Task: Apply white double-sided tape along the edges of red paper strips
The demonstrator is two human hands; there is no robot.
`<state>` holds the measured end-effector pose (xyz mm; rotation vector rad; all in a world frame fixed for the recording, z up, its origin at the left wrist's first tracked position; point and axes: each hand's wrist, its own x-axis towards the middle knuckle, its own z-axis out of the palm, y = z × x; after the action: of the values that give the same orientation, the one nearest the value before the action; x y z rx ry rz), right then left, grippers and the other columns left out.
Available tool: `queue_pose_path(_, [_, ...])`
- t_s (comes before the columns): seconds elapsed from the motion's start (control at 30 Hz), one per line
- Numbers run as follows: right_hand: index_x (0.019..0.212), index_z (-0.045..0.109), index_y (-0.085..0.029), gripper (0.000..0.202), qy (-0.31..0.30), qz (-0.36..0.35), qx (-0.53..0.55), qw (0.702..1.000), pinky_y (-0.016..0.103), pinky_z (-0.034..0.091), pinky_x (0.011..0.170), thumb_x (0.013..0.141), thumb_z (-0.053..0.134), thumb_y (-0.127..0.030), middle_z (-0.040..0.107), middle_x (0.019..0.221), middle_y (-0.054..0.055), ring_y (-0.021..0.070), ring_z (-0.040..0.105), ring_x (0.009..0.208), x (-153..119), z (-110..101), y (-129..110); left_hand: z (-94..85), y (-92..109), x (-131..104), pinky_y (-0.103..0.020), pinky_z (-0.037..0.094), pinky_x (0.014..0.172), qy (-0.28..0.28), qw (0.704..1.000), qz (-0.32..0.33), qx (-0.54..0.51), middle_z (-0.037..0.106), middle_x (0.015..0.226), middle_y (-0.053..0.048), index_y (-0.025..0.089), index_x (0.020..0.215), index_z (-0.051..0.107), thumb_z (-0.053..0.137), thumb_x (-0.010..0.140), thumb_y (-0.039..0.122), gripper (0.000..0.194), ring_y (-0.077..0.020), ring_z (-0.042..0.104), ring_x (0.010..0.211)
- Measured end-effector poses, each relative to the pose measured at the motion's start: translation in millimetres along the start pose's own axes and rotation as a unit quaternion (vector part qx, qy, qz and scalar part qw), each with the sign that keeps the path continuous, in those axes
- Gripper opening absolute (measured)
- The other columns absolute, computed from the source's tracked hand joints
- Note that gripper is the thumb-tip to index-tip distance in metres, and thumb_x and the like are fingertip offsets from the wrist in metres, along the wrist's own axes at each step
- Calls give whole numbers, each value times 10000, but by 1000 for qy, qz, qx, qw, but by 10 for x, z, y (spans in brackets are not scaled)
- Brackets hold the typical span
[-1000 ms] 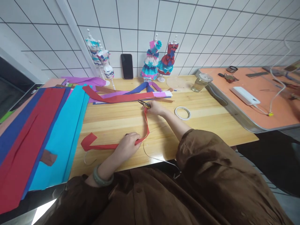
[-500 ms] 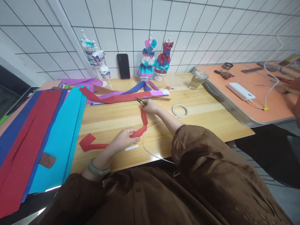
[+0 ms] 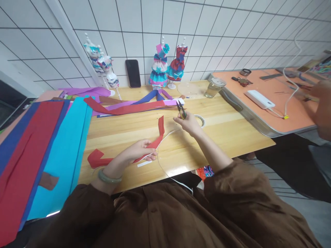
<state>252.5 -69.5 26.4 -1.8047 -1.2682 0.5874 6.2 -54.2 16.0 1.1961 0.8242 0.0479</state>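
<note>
My left hand (image 3: 139, 151), a jade-coloured bangle on its wrist, pinches a narrow red crepe-paper strip (image 3: 161, 130) above the front of the wooden table. One end of the strip stands up past the fingers; its other end lies folded on the wood left of the wrist. A thin white cord (image 3: 170, 133) runs along the strip's edge and loops down over the table edge. In my right hand (image 3: 190, 124) is a pair of thread snips (image 3: 181, 110), blades pointing up and apart from the strip. Below the left fingers lies a short white strip (image 3: 144, 164).
A tape roll (image 3: 200, 120) lies partly behind my right hand. Blue, red and turquoise paper sheets (image 3: 62, 148) cover the left side. Along the wall stand several small dressed mannequins (image 3: 158, 70), a phone (image 3: 133, 73) and a lidded cup (image 3: 215, 88). Another person's arm (image 3: 323, 110) shows at right.
My right hand with the snips has moved right, away from the red strip, whose upper end now stands free. My left hand still grips the strip.
</note>
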Motion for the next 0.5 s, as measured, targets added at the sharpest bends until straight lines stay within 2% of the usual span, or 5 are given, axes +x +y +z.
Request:
queue_pose_path(0.1, [667,426,-202,242,-41,45,31,998,219,309,452,663,584,-385,405,510,-62,86,365,438,-374,-43,70,31,18,118,-321,498,672,-29,1000,3,-5,634,910,-116,135,919,457,655,669,323,370,-167,638,711])
queue_pose_path(0.23, [659,435,-202,267,-96,92,78,988,215,300,429,663,592,-417,453,515,-55,83,369,422,-716,79,118,103,79,300,-325,509,639,-22,1000,1,3,634,870,-110,136,885,446,640,682,325,338,-161,635,672])
queue_pose_path(0.4, [661,418,-210,283,-90,153,199,964,214,253,356,642,629,-398,566,572,-23,62,323,354,-838,237,65,196,150,382,-294,497,573,-8,999,23,25,621,758,-75,138,799,474,590,702,260,195,-141,607,609])
queue_pose_path(0.5, [649,414,-210,283,-76,167,232,955,212,233,327,650,624,-399,563,553,-19,52,293,327,-819,299,42,229,143,357,-253,462,519,13,998,46,38,604,714,-59,135,763,494,547,704,223,118,-116,571,566])
